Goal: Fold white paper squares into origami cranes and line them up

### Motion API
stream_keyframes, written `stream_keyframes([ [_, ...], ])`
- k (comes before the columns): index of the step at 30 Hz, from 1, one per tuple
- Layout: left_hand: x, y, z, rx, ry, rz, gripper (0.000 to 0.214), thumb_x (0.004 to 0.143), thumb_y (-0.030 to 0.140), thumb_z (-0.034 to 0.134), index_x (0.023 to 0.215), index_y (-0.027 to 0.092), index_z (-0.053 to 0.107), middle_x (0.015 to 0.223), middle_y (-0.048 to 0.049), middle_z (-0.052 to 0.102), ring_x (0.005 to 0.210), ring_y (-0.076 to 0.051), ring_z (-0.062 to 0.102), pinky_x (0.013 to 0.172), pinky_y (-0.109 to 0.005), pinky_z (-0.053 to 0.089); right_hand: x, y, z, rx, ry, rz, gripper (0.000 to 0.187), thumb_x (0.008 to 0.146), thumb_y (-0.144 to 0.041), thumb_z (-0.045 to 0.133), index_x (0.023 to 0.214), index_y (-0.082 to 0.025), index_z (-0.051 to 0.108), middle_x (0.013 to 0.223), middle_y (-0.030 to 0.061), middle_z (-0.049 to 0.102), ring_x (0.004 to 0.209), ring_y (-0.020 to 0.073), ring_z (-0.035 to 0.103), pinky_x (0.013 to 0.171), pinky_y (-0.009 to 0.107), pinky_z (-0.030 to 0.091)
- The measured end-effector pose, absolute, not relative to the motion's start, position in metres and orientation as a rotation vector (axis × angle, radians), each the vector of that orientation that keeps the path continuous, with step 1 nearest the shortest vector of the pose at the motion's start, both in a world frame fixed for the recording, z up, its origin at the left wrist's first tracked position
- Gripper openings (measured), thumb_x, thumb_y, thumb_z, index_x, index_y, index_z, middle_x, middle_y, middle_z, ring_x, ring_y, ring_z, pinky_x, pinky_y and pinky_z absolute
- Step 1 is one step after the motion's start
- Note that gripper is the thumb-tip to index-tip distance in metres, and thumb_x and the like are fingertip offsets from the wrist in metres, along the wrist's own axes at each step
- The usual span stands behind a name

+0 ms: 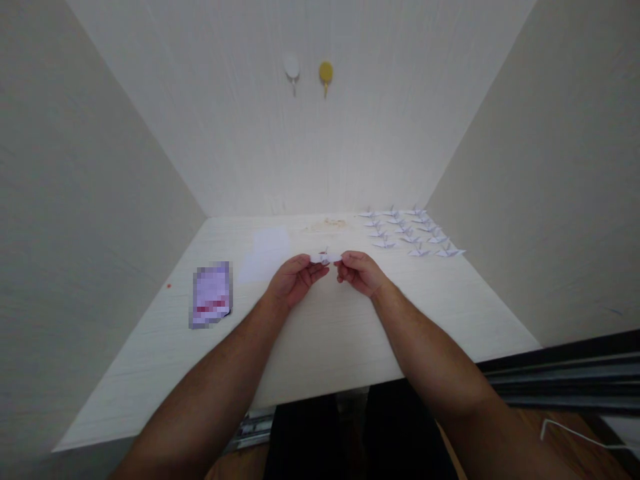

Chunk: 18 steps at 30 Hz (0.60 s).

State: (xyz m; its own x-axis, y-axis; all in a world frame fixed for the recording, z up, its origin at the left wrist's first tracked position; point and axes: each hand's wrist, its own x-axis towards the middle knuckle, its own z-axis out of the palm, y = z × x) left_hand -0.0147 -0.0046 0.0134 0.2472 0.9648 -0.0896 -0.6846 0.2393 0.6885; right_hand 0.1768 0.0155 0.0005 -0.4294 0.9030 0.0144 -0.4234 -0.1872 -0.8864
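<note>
Above the middle of the white table, a small white paper crane (325,257) is stretched between my two hands. My left hand (298,275) pinches its left end between thumb and fingers. At the other end, my right hand (358,271) grips the paper in a thumb-and-finger pinch, its other fingers curled. A thin point of paper stands up at the crane's middle. Several finished paper cranes (404,231) stand in rows at the back right. Plain white paper sheets (265,253) lie to the left of my left hand.
A blurred purple packet (213,293) lies on the left of the white table (320,347), with a small red dot (169,286) beyond it. Walls enclose the back and both sides. One white hook (293,68) and one yellow hook (326,73) are on the back wall.
</note>
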Motion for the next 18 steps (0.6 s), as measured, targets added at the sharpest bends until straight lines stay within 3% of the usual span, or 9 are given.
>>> stream_keyframes([
  [6, -0.011, 0.001, 0.012, 0.562, 0.699, 1.363, 0.008, 0.08, 0.014, 0.069, 0.075, 0.013, 0.062, 0.085, -0.0092, 0.075, 0.085, -0.019, 0.073, 0.086, -0.035, 0.058, 0.175, 0.018, 0.006, -0.889, -0.969, 1.336, 0.021, 0.066, -0.035, 0.074, 0.073, -0.018, 0.063, 0.054, -0.0058, 0.052, 0.049, 0.0086, 0.045, 0.05, 0.023, 0.045],
  [12, -0.01, 0.002, 0.01, 0.596, 0.722, 1.383, 0.009, 0.077, 0.014, 0.072, 0.077, 0.012, 0.063, 0.083, -0.0082, 0.074, 0.082, -0.017, 0.073, 0.083, -0.032, 0.057, 0.16, 0.01, 0.023, -1.077, -1.32, 0.868, 0.034, 0.064, -0.041, 0.078, 0.084, -0.02, 0.062, 0.069, -0.003, 0.06, 0.059, 0.0107, 0.051, 0.058, 0.025, 0.045],
  [18, -0.008, -0.002, 0.011, 0.655, 0.668, 1.286, 0.008, 0.077, 0.014, 0.072, 0.076, 0.01, 0.065, 0.09, -0.012, 0.075, 0.087, -0.018, 0.072, 0.087, -0.033, 0.056, 0.144, 0.003, 0.026, -1.216, -1.532, 0.598, 0.018, 0.078, -0.037, 0.065, 0.073, -0.02, 0.063, 0.065, -0.0022, 0.061, 0.059, 0.0121, 0.051, 0.06, 0.026, 0.042],
])
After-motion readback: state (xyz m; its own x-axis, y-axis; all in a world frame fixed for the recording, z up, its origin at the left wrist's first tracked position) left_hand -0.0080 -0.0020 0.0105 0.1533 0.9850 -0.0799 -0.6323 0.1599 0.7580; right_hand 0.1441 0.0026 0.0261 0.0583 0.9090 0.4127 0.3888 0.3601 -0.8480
